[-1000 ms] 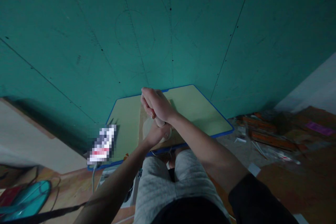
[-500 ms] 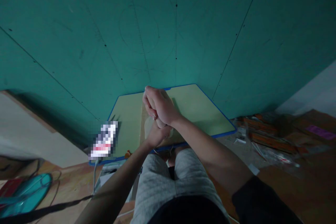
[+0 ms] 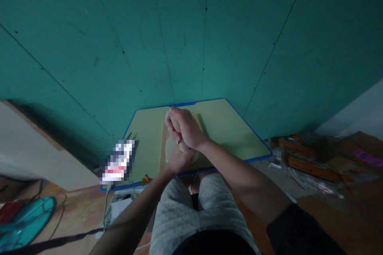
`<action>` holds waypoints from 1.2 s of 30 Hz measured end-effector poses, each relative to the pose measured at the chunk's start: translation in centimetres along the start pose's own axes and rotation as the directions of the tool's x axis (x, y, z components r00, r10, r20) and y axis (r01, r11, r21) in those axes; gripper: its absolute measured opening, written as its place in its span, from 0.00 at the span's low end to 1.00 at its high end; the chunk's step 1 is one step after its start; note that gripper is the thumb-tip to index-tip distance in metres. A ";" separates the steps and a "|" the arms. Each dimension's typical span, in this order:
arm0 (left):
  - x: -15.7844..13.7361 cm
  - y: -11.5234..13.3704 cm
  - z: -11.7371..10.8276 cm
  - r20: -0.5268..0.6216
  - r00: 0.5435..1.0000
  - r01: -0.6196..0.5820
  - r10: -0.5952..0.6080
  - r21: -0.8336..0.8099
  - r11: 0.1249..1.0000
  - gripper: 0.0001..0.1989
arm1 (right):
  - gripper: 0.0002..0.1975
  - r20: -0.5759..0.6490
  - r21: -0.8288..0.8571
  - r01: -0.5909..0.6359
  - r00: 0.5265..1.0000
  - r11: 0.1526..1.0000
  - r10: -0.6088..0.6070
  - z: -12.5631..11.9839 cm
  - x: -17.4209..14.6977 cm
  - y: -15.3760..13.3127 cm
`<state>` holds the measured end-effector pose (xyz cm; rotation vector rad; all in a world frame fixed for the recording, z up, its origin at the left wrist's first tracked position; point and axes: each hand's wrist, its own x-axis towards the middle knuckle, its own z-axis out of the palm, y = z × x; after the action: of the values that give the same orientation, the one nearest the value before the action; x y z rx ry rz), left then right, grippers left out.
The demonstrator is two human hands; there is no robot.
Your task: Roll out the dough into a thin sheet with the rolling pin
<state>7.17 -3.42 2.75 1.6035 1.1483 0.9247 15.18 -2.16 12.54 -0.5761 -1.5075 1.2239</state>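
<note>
Both hands are together over a wooden board in the middle of a pale yellow tabletop. My right hand lies on top, its fingers curled closed against my left hand. Lower and nearer my body is my left hand, closed, its fingers mostly hidden under the right. Beneath them a flat, whitish piece like dough shows at the left side of the hands. Whether something is gripped between the palms is hidden.
The blue-edged table stands against a green panel wall. At its left edge is a blurred-out bright device with a cable. A pale board leans at left; packaged materials lie on the floor at right.
My joined hands have shifted slightly toward my body, and more of the wooden board's far right corner shows. The view has tilted a little. The grip looks the same.
</note>
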 end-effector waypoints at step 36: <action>-0.7 -1.9 -6.1 -0.068 0.976 0.132 -0.206 0.939 0.317 0.19 | 0.23 0.135 -0.984 0.114 0.978 0.138 0.158 -5.6 -6.4 8.0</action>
<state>0.90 -2.26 2.66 2.3037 1.9682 -0.1000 20.45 -2.56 2.11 -1.3805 -2.4496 0.0039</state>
